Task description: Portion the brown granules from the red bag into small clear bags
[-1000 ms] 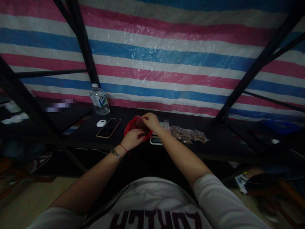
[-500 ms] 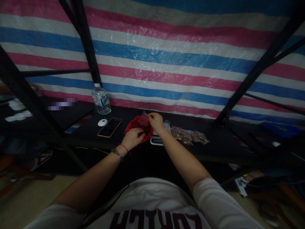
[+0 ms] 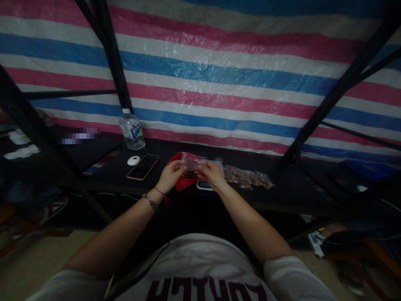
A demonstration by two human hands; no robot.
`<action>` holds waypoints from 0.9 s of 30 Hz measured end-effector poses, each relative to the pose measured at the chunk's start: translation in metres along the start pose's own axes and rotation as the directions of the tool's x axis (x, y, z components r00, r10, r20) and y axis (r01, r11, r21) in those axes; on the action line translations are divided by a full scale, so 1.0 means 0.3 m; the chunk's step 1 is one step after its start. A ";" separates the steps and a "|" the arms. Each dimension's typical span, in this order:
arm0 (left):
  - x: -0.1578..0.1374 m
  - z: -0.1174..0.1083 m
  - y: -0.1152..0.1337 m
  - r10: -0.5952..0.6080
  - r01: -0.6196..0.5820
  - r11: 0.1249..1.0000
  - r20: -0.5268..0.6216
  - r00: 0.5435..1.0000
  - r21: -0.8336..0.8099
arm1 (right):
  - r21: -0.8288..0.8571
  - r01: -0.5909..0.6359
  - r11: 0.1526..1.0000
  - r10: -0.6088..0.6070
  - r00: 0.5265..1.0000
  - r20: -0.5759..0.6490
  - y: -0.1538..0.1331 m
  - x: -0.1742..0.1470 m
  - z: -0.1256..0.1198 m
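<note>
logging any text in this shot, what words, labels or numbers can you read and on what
Shirt: large dark letters across the chest, upside down and cut off by the frame edge; not readable with certainty.
Water bottle: blue and white label, print too small to read.
Strip on the dark table: blurred out, unreadable.

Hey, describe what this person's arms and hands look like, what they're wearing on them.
Both forearms are bare, with no gloves on the left hand or the right hand. Short white sleeves of a white shirt with dark lettering cover the upper arms. The left wrist carries a thin red string and a beaded bracelet. No rings or watch can be made out.
</note>
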State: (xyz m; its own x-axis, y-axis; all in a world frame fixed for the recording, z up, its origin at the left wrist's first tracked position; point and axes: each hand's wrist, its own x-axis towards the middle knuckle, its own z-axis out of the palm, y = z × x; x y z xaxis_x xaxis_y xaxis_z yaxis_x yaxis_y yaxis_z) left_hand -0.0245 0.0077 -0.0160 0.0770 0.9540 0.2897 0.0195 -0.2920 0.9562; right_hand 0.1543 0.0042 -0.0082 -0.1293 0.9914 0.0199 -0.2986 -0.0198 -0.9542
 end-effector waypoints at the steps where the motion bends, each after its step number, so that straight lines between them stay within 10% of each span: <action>1: -0.004 0.004 0.008 -0.014 0.014 1.000 0.023 1.000 -0.023 | -0.042 -0.012 0.999 0.013 1.000 0.019 -0.006 -0.018 -0.009; 8: -0.021 0.005 0.047 -0.035 0.031 0.999 0.095 0.995 0.043 | -0.302 -0.104 0.948 0.110 0.994 0.002 -0.079 -0.105 -0.081; 17: -0.065 0.023 0.072 0.040 -0.128 0.952 0.302 0.952 0.279 | -0.538 0.164 0.827 -0.055 0.975 0.214 -0.122 -0.132 -0.116; 27: -0.067 0.033 0.075 0.016 -0.098 0.942 0.250 0.968 0.320 | -0.641 0.185 0.745 -0.032 0.970 0.243 -0.168 -0.147 -0.134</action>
State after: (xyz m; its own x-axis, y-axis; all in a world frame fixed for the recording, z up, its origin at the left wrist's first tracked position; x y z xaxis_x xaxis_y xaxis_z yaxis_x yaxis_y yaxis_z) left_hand -0.0158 -0.0186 -0.0006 0.3241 0.9020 0.2852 0.3302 -0.3904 0.8594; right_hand 0.2131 -0.0334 0.0270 -0.3452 0.9305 0.1220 0.3603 0.2515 -0.8983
